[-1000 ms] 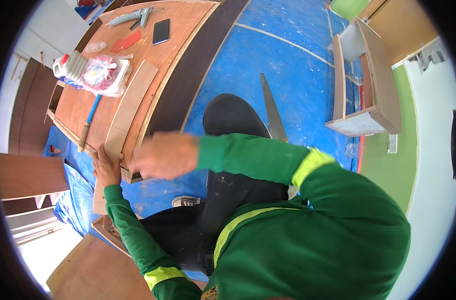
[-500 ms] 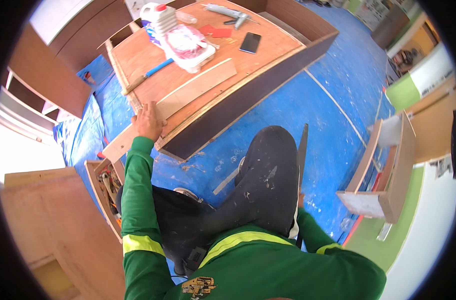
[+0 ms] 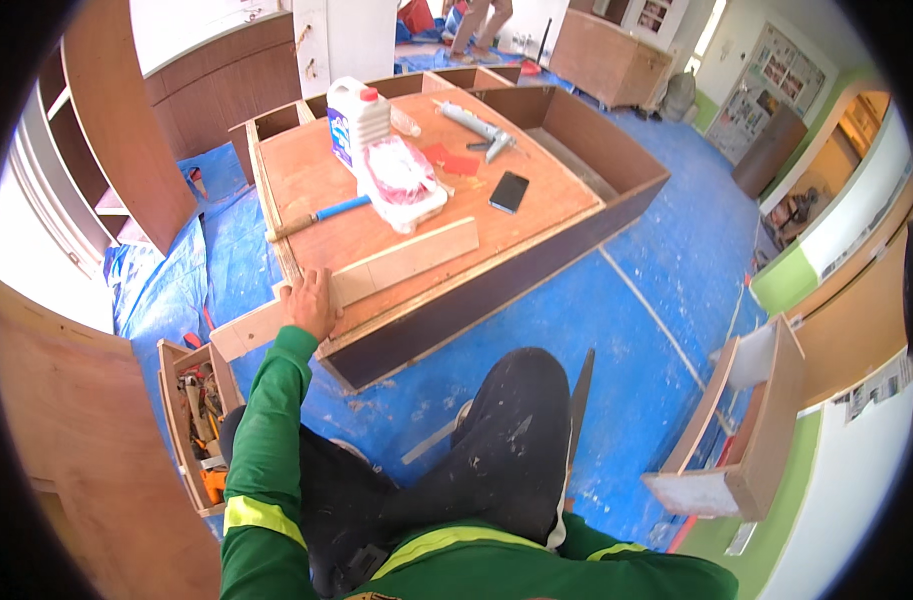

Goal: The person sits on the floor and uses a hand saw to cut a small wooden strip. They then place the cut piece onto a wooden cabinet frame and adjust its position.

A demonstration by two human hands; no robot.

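My left hand (image 3: 313,302) presses down on a long thin wooden board (image 3: 407,262), fingers bent over it near the corner of the cabinet. One end of the board juts out past the cabinet's edge. The large wooden cabinet (image 3: 522,270) lies flat, its plywood face up. Beside my right thigh a dark tapered blade, like a handsaw's (image 3: 581,405), points upward. Only a sliver of my right hand (image 3: 571,504) shows at the blade's lower end; my leg and sleeve hide the grip and most fingers.
On the plywood lie a hammer (image 3: 319,216), a white jug (image 3: 365,122), a pink-and-white package (image 3: 402,180), a phone (image 3: 509,192) and a caulking gun (image 3: 482,128). A wooden toolbox (image 3: 167,425) stands at left, a small wooden frame (image 3: 767,450) at right. Blue sheeting (image 3: 637,330) covers the floor.
The view has tilted up, so the cabinet sits lower and a person's legs appear at the far side. My left hand stays on the board; the blade remains upright by my leg.
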